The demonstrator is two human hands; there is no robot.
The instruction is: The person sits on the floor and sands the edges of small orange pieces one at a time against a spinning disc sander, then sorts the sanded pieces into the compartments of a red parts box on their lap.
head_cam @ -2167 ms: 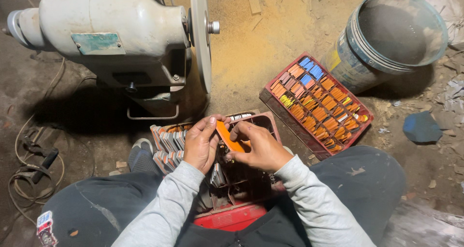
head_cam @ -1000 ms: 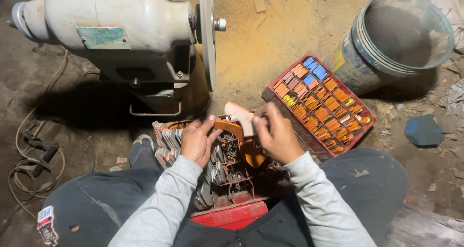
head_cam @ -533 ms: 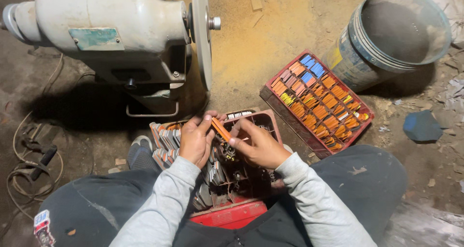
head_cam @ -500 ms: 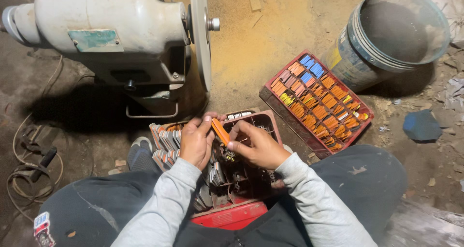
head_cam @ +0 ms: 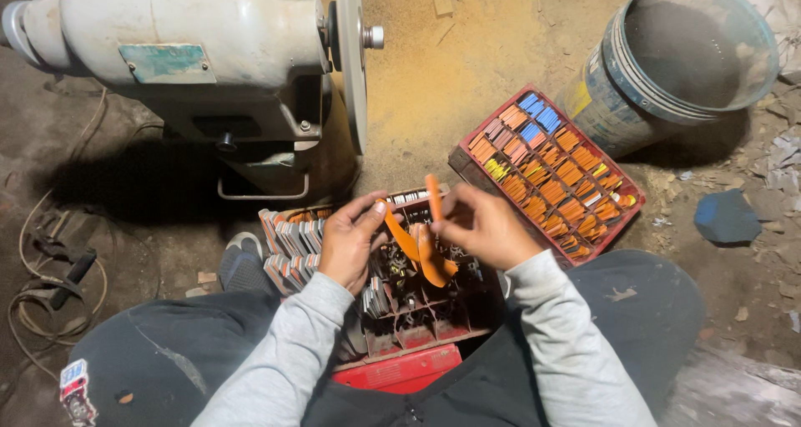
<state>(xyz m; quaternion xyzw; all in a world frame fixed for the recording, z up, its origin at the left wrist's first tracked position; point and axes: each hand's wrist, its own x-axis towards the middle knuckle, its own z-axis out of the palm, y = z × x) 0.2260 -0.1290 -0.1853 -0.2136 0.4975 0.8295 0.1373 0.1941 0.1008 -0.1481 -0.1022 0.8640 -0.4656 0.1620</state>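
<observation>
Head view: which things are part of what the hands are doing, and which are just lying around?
In hand:
- left hand and right hand, holding orange strips
- divided box on the lap
- red tray of sorted pieces

Lying about:
- grey machine
- bucket
- cables
- blue scrap

I see bright orange strips [head_cam: 415, 247] between my two hands, above a dark red divided tray [head_cam: 417, 331] packed with grey and silver pieces. A second red tray [head_cam: 546, 172] is filled mostly with orange blocks, with a few blue ones at its far corner, some yellow and some pale pink. The machine [head_cam: 192, 35] is off-white with a worn teal plate, the bucket [head_cam: 667, 60] is grey-blue with a yellow patch, the floor [head_cam: 434, 85] is sandy tan, and my sleeves [head_cam: 292, 352] are light grey against black trousers [head_cam: 158, 368].
</observation>
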